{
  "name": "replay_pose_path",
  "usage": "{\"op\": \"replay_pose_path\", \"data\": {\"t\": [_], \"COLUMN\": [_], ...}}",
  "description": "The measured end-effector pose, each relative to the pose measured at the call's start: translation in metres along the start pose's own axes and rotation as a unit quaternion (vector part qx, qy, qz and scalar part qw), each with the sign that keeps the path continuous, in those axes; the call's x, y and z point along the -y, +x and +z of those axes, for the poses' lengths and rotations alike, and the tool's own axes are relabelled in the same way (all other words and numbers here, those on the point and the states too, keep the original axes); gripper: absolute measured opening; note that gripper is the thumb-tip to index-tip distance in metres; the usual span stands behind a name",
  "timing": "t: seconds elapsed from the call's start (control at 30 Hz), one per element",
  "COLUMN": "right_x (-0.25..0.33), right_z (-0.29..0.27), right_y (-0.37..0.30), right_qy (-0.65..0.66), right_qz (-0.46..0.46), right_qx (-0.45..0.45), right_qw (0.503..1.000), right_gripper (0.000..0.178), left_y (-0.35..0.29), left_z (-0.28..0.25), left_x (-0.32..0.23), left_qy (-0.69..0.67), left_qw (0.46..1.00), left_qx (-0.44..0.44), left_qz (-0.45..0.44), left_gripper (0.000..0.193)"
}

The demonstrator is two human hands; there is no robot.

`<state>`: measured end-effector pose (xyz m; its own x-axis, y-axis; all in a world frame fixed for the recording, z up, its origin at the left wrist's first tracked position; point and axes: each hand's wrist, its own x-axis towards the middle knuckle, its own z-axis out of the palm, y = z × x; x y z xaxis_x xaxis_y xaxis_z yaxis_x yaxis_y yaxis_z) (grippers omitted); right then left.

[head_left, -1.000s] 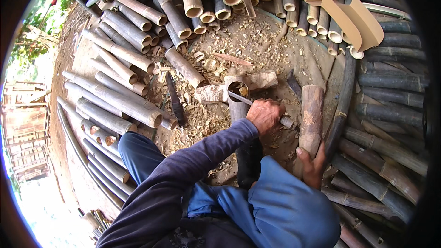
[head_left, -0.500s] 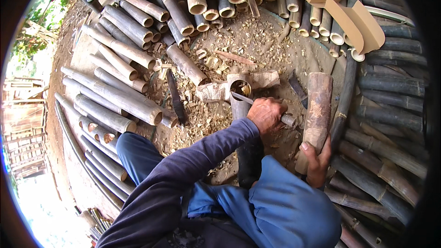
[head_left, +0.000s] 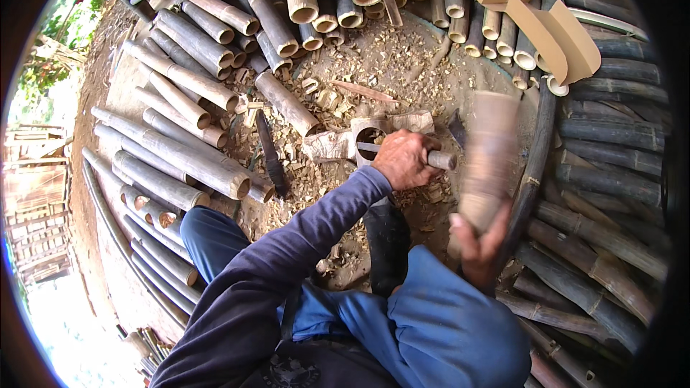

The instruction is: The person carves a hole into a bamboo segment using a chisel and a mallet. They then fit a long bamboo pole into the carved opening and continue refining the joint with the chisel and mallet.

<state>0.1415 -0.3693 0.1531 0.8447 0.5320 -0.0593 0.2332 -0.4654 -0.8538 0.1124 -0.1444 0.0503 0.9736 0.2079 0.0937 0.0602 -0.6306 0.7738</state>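
Observation:
My left hand [head_left: 405, 160] is wrapped round a chisel, whose wooden handle [head_left: 441, 160] sticks out to its right. The chisel's blade [head_left: 367, 147] reaches into the cut opening of a bamboo piece [head_left: 361, 126]. Beneath that piece lies a pale, rough wood block [head_left: 330, 145]. On the right, my right hand [head_left: 483, 244] grips the narrow end of a thick wooden mallet [head_left: 491, 151]. Motion blurs the mallet, which stands apart from the chisel handle. Below the bamboo piece, a black-covered foot [head_left: 388, 244] hides part of what lies there.
Wood chips [head_left: 323, 201] litter the ground. A dark machete-like blade [head_left: 271, 154] lies left of the block. Bamboo poles [head_left: 187, 151] are stacked on the left, at the back and along the right. An open cardboard box [head_left: 557, 39] rests on poles at the far right.
My left hand and the chisel have shifted slightly up and left, and the handle lies more level. The mallet has moved and is now blurred, still in my right hand.

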Motion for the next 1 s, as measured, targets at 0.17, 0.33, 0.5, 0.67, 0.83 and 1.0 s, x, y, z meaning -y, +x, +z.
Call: {"op": "replay_pose_path", "data": {"t": [0.17,0.33,0.5,0.67,0.83,1.0], "right_x": [0.029,0.030,0.021,-0.071,-0.173,-0.149], "right_z": [-0.011,0.020,0.035,0.032,0.055,0.058], "right_y": [0.024,0.018,0.037,0.003,-0.056,-0.040], "right_qy": [-0.067,-0.030,-0.034,-0.086,-0.151,-0.288], "right_qz": [-0.077,-0.126,-0.110,0.056,0.121,0.004], "right_qx": [0.125,0.087,0.179,0.093,0.071,0.027], "right_qw": [0.987,0.988,0.977,0.990,0.978,0.957], "right_gripper": [0.086,0.089,0.087,0.081,0.080,0.069], "left_y": [-0.015,-0.021,-0.039,-0.105,-0.185,-0.159], "left_z": [-0.026,-0.036,-0.032,-0.082,-0.007,0.015], "left_x": [0.017,0.025,0.063,0.048,0.071,0.062], "left_qy": [-0.118,-0.162,-0.520,-0.447,-0.475,-0.087], "left_qw": [0.992,0.984,0.723,0.695,0.658,0.845], "left_qx": [-0.045,-0.062,-0.429,-0.470,-0.304,-0.211], "left_qz": [-0.001,-0.049,-0.151,-0.310,-0.498,-0.483], "left_gripper": [0.034,0.024,0.010,0.018,0.017,0.058]}}
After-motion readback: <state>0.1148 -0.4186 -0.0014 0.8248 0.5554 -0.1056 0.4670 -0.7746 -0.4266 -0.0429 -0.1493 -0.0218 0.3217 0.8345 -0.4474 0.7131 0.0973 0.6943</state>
